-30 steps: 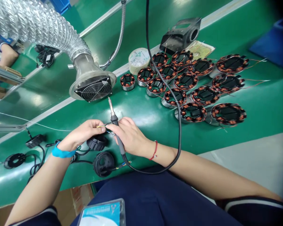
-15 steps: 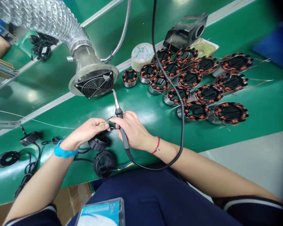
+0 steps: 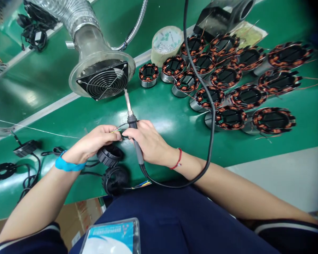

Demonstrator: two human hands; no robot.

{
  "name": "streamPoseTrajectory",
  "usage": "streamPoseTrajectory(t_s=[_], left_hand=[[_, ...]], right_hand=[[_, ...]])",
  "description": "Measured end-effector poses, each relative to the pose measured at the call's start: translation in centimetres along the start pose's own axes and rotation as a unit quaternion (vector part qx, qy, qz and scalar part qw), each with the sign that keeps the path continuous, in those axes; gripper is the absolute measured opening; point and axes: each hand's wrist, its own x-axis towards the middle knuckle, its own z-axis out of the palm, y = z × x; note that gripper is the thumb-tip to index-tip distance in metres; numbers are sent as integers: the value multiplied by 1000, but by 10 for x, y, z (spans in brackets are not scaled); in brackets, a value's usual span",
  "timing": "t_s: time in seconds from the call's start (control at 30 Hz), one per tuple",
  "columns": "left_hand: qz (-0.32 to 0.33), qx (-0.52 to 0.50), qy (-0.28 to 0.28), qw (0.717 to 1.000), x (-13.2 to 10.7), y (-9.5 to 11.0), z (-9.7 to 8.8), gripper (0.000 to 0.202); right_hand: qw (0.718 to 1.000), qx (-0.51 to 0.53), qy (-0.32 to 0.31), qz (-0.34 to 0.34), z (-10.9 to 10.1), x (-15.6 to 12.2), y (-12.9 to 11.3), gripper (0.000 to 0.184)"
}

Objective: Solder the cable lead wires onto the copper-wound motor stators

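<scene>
Many wound stators point(image 3: 229, 118) beyond soldering iron point(image 3: 134, 132).

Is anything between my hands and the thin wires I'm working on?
Nothing visible: the left hand and right hand both pinch the thin wires, and the right also holds the soldering iron.

The view tips down and closer, so the fan hood point(image 3: 102, 79) and the stators point(image 3: 225, 76) slide up the frame. Both hands edge toward the hood: the right hand point(image 3: 148, 141) carries the soldering iron point(image 3: 131, 118) forward, its tip now just below the grille, while the left hand point(image 3: 95, 143) follows with the thin wires point(image 3: 119, 128).
</scene>
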Motion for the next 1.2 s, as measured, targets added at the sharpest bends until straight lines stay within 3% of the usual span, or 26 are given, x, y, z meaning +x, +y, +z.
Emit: streamPoseTrajectory(t_s=[0.53,0.93,1.2], left_hand=[[0,29,-32,999,4,-4,-4,25],[12,-14,14,1000,5,-5,3,27],[31,-22,28,999,5,-2,5,18]], right_hand=[[999,18,-26,-4,-1,-3,6,25],[998,37,-42,26,-1,-5,7,26],[999,30,-42,18,-3,-2,7,24]])
